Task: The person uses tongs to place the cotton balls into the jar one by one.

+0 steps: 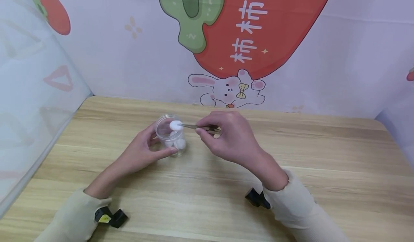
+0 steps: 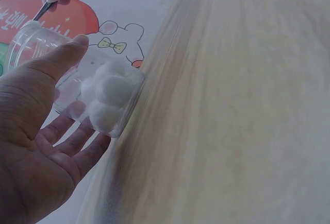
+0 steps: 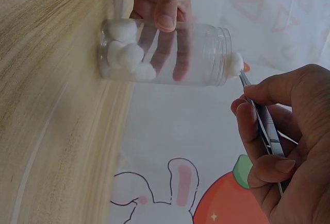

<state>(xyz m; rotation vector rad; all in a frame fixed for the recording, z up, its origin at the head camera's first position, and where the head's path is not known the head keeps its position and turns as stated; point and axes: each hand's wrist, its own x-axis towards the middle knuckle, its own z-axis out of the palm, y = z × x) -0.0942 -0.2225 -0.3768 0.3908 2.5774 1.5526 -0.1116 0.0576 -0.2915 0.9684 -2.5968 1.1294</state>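
A clear plastic jar (image 3: 198, 54) stands upright on the wooden table, its mouth uncovered. Several white cotton balls (image 3: 125, 54) lie at its bottom. My left hand (image 1: 140, 150) grips the jar's side, thumb on the near side and fingers around the far side. In my right hand (image 1: 231, 137) are metal tweezers (image 3: 264, 126), pinched between thumb and fingers and pointing left. One cotton ball (image 1: 176, 125) is at the tweezers' tips, right at the jar's mouth. The right wrist view shows this ball at the rim, above the others.
The wood-grain table (image 1: 200, 199) reaches to a printed cloth backdrop (image 1: 129, 62) behind the jar. Another pale cloth (image 1: 29, 91) borders the table on the left. Black wrist cameras (image 1: 119, 218) sit on both sleeves, low over the table.
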